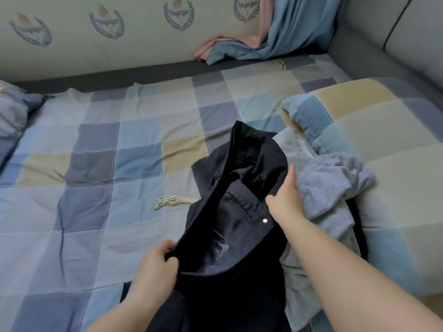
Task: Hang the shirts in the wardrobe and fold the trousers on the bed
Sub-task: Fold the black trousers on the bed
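Dark navy trousers (239, 188) are lifted over the checked bed (96, 164), waistband open toward me with a metal button showing. My left hand (155, 267) pinches the near left edge of the waistband. My right hand (285, 197) grips the waistband's right side beside the button. Under and to the right of the trousers lies a light blue-grey garment with an elastic waist (335, 183), crumpled on another pale piece of clothing (297, 291).
A checked pillow (371, 121) lies at the right, another pillow (12, 113) at the far left. Blue and pink cloth (263, 44) hangs at the padded wall behind the bed. A pale tassel (170, 201) lies on the sheet left of the trousers.
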`<move>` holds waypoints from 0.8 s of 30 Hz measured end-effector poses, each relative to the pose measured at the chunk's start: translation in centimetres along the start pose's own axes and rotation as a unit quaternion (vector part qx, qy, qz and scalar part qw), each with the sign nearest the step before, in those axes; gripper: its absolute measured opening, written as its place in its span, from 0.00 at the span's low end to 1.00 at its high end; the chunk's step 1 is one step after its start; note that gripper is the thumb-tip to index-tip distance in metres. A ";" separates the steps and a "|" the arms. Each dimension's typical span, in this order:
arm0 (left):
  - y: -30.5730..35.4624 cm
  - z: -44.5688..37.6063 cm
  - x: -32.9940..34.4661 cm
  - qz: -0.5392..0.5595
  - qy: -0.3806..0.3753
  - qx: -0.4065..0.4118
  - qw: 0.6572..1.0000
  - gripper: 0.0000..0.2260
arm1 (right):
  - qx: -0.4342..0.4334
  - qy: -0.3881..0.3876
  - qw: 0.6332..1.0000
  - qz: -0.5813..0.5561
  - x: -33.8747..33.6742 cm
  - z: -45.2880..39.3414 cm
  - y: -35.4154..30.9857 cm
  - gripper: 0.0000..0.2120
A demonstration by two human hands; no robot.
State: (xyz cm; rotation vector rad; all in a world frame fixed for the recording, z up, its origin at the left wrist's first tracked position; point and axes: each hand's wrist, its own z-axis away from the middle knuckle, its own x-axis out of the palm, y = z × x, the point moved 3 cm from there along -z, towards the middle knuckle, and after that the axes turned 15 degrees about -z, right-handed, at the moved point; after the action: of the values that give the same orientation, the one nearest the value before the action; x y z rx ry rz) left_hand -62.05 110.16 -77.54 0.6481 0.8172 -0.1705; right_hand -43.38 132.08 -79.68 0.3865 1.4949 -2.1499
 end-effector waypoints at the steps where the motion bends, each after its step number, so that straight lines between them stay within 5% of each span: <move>1: -0.8 0.1 -1.2 0.021 0.024 -0.010 0.999 0.16 | -0.002 -0.013 0.999 0.034 0.1 0.5 -0.3 0.42; 10: -5.8 4.2 -12.8 0.152 0.119 -0.059 0.979 0.16 | -0.162 -0.137 0.891 0.402 0.9 9.6 -3.9 0.17; 13: -4.9 6.7 -16.7 0.158 0.161 0.000 0.974 0.15 | -0.180 -0.175 0.857 0.449 1.6 14.5 -5.6 0.14; 18: -5.5 12.0 -25.1 0.148 0.151 0.122 0.970 0.10 | -0.122 -0.240 0.854 0.445 2.7 25.8 -7.5 0.13; 24: -6.9 20.6 -36.8 0.059 0.119 0.307 0.943 0.25 | -0.060 -0.252 0.857 0.446 2.7 36.9 -12.8 0.08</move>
State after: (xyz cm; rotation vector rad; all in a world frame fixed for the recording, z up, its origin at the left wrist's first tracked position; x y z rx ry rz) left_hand -76.97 88.70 -43.73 1.3232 0.9589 -0.2445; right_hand -50.90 100.63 -57.58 0.3380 0.8689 -1.2627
